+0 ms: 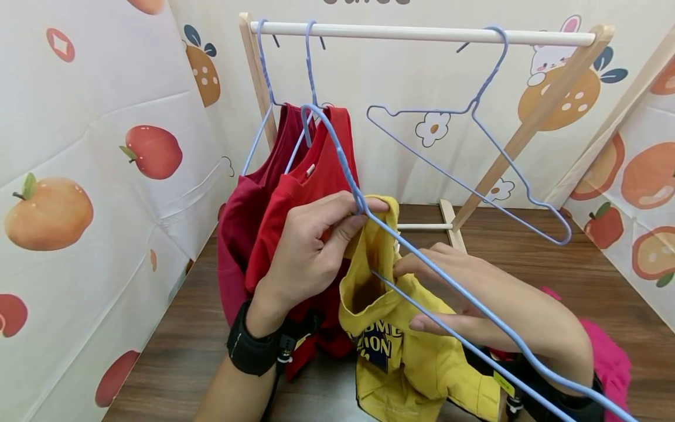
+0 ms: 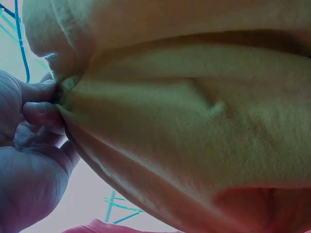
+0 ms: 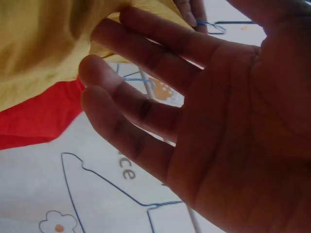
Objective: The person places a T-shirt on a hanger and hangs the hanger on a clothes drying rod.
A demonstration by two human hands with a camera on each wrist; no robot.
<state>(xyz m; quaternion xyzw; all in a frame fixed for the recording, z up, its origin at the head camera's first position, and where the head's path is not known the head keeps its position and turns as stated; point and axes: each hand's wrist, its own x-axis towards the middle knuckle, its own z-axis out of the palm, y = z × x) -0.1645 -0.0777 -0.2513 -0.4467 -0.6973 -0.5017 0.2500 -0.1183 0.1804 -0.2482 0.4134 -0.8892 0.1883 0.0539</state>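
My left hand [image 1: 311, 246] pinches the neckline of a yellow T-shirt [image 1: 422, 366] together with the neck of a blue wire hanger [image 1: 448, 272]. The hanger's hook points up, and one side runs down to the lower right, outside the shirt. Its lower wire enters the neck opening, so the other end is hidden in the cloth. In the left wrist view, thumb and finger grip a gathered fold of the shirt [image 2: 160, 111]. Beside the neckline is my right hand [image 1: 474, 293], fingertips at the cloth. The right wrist view has its fingers [image 3: 141, 116] extended, not curled round anything.
A rack with a white rod [image 1: 401, 32] stands behind. On its left hang a maroon garment [image 1: 237, 234] and a red garment [image 1: 316, 176] on blue hangers; a bare blue hanger [image 1: 495, 199] hangs right. Pink cloth [image 1: 606, 363] lies on the wooden tabletop [image 1: 538, 258] at right.
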